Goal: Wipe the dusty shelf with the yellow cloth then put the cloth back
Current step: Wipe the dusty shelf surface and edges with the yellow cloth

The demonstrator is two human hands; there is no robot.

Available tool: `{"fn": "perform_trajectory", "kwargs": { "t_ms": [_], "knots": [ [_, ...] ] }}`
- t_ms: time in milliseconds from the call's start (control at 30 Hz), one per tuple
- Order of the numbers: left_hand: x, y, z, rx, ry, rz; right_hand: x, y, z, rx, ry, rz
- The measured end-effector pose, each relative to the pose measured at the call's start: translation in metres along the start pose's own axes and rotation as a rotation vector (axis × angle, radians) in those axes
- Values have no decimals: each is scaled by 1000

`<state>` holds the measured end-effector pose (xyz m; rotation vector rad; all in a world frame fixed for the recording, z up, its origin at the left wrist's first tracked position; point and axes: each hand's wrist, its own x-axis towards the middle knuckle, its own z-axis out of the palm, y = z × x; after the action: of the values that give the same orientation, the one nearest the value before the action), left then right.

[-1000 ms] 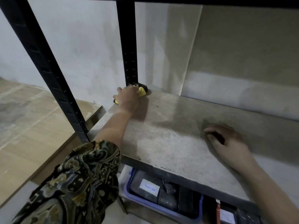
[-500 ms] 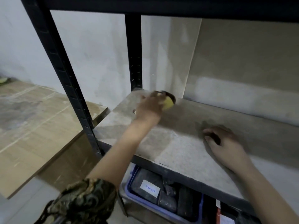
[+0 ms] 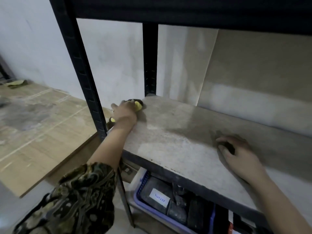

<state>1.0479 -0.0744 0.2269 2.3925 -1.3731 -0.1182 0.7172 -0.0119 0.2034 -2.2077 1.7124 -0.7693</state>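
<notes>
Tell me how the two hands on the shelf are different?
The left hand presses the yellow cloth down at the shelf's far left corner; the right hand holds no cloth. The left hand is far back by the black post; the right hand lies nearer the front. Both touch the dusty shelf.

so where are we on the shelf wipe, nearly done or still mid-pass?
Mid-pass. Done: the front-centre of the shelf looks paler, as if wiped. In hand: the left hand presses the yellow cloth on the shelf's back-left corner by the rear post; the right hand rests flat on the board. Left: the darker strip along the back and right, then returning the cloth.
</notes>
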Motion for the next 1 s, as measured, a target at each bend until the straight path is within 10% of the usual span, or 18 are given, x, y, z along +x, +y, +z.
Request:
{"fn": "perform_trajectory", "kwargs": {
  "t_ms": [367, 667, 833, 1000],
  "knots": [
    [-115, 4, 13, 204, -55, 391, 1, -3, -4, -37, -22, 0],
    [-47, -21, -4, 329, 18, 218, -1, -4, -3, -6, -27, -3],
    [-34, -2, -15, -5, 121, 250, -3, -6, -4, 24, -5, 12],
    [-75, 16, -14, -163, 10, 716, -4, -40, -7, 108, 139, -79]
  ]
}}
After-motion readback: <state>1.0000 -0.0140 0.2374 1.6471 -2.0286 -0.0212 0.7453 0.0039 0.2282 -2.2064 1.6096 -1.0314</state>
